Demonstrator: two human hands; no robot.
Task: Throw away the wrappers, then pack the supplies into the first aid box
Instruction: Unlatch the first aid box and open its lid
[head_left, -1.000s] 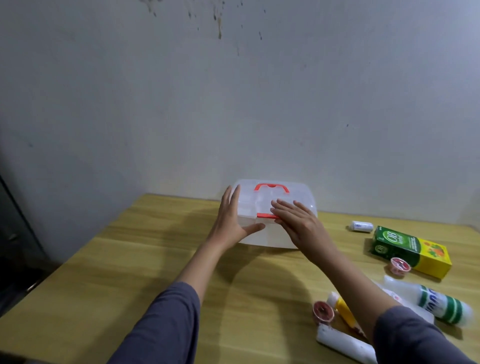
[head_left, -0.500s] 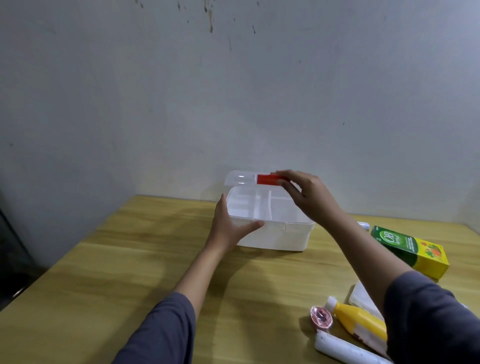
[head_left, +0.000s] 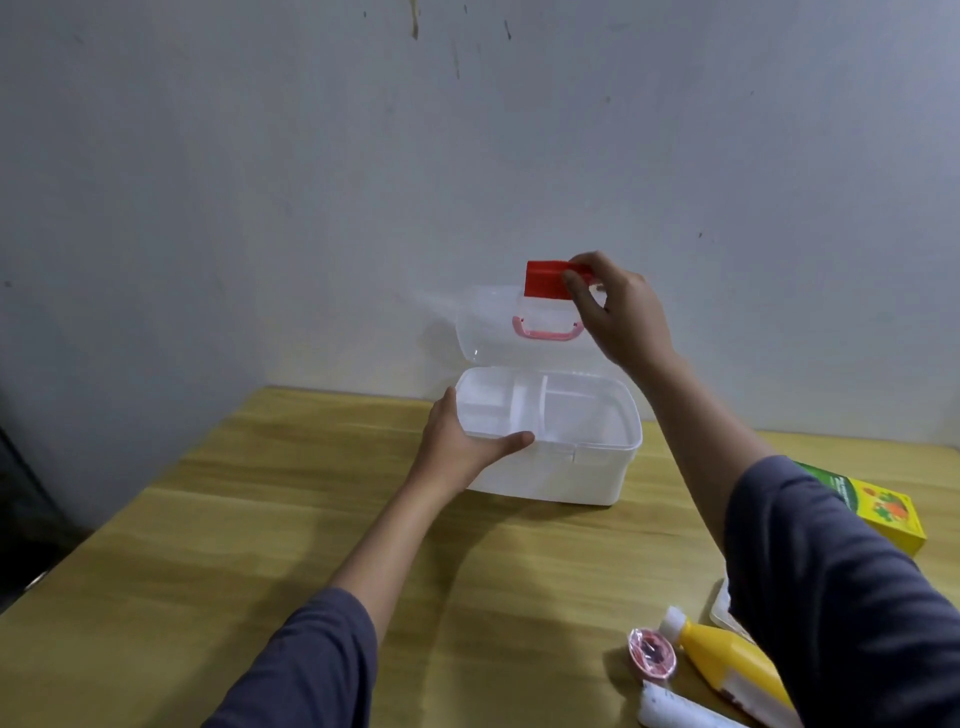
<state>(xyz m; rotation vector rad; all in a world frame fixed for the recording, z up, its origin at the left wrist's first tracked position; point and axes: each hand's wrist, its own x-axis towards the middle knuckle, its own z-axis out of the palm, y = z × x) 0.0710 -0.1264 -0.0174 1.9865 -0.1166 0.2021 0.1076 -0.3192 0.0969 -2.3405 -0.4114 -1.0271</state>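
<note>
A wooden table holds a white first aid box at its far edge by the wall, its clear lid raised upright. The left hand grips the box's left near corner, and the right hand pinches the red latch atop the lid. Near right lie a green-yellow carton, a yellow bottle, a white tube and a small pink roll.

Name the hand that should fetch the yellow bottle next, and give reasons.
Right. The yellow bottle lies on the right hand's side; the left hand steadies the first aid box.
</note>
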